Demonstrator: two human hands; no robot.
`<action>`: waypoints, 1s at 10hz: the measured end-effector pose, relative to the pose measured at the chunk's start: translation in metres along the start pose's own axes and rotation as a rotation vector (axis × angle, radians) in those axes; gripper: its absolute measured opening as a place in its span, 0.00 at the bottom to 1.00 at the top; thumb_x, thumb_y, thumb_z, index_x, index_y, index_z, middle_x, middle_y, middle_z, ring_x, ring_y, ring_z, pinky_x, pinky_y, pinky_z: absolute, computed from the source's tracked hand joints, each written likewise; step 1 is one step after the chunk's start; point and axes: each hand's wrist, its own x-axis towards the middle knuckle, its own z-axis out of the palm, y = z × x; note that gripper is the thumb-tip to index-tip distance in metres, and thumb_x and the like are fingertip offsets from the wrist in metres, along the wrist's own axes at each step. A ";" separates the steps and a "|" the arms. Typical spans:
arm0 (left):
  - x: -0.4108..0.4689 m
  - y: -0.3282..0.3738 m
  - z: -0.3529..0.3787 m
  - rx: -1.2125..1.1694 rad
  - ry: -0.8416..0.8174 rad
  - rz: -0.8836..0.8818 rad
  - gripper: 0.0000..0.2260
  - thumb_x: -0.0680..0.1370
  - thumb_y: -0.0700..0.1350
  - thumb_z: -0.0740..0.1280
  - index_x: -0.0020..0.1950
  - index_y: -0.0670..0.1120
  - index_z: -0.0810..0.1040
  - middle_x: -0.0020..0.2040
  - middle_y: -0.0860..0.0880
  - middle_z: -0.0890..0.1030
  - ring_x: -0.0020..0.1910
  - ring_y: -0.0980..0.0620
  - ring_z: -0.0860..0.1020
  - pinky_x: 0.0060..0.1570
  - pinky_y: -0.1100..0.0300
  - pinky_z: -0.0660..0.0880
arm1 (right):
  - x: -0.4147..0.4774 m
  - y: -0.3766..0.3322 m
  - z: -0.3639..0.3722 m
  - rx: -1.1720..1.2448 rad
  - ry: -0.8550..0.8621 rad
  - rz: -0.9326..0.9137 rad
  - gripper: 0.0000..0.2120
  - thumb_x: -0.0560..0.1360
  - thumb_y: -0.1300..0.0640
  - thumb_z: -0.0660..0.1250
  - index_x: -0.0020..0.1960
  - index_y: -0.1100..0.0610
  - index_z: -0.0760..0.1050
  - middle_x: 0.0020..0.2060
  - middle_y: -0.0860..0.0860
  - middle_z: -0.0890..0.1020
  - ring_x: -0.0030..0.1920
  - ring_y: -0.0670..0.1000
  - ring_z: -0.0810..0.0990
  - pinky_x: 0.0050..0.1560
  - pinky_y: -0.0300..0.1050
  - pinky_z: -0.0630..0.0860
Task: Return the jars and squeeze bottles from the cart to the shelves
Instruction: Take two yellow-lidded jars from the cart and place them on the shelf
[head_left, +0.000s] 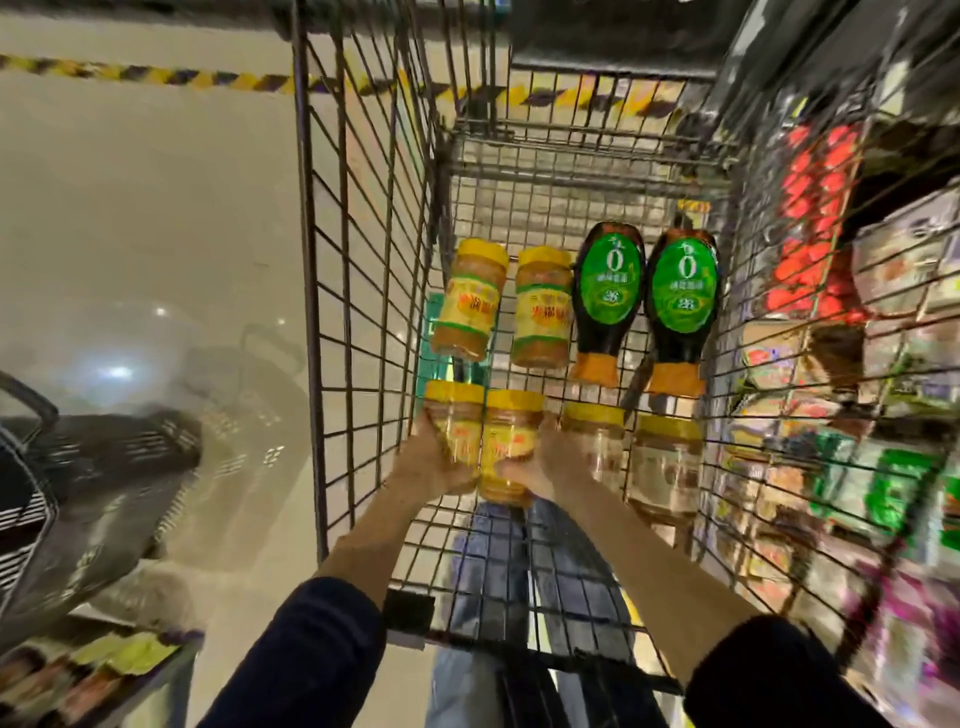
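we lean over the wire cart (307, 260) with both arms down inside it. our left hand (428, 460) is wrapped round a yellow-lidded jar (453, 431), and our right hand (543, 465) is clamped on a second jar (511, 447) at its three o'clock. the two held jars touch side by side, lids toward twelve o'clock, so the hands sit close together with only the jars between them. blur hides whether the pair is clear of the cart floor.

at twelve o'clock from the held pair two more lie on the mesh, the far left jar (467, 299) and the far right jar (540, 306), near each other, lids away from us. at their three o'clock lie two dark squeeze bottles with green labels, the inner bottle (610, 296) and the outer bottle (683, 301), side by side, orange caps toward six o'clock. at three o'clock of our right hand sit a third near jar (595, 441) and a fourth near jar (667, 467), yellow lids toward the bottle caps.

beyond the cart's wire wall at three o'clock stand shelves (883, 415) packed with blurred goods. at nine o'clock a black basket (104, 467) rests on the pale floor (156, 208), and a yellow-and-black stripe (156, 75) crosses it at eleven o'clock. blue jeans (457, 686) show below the cart at six o'clock.
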 end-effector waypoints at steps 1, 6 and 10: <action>0.019 -0.023 0.010 -0.099 -0.022 0.008 0.64 0.44 0.63 0.79 0.71 0.51 0.45 0.61 0.45 0.72 0.60 0.45 0.73 0.58 0.47 0.72 | -0.008 -0.014 0.000 -0.062 -0.031 0.034 0.50 0.71 0.39 0.67 0.74 0.66 0.42 0.66 0.62 0.71 0.67 0.62 0.68 0.68 0.53 0.66; -0.010 0.021 -0.003 -0.138 -0.034 -0.067 0.46 0.52 0.48 0.81 0.65 0.44 0.62 0.56 0.48 0.79 0.56 0.47 0.77 0.60 0.44 0.73 | -0.011 -0.016 0.012 0.239 0.055 0.058 0.52 0.67 0.49 0.75 0.74 0.62 0.41 0.64 0.59 0.74 0.65 0.59 0.73 0.64 0.52 0.69; -0.035 0.031 -0.013 -0.215 -0.009 0.074 0.51 0.44 0.55 0.81 0.63 0.40 0.67 0.56 0.44 0.80 0.55 0.46 0.79 0.58 0.44 0.75 | -0.045 -0.013 -0.025 0.463 0.155 -0.129 0.41 0.62 0.51 0.78 0.66 0.57 0.59 0.52 0.49 0.77 0.53 0.51 0.77 0.50 0.43 0.71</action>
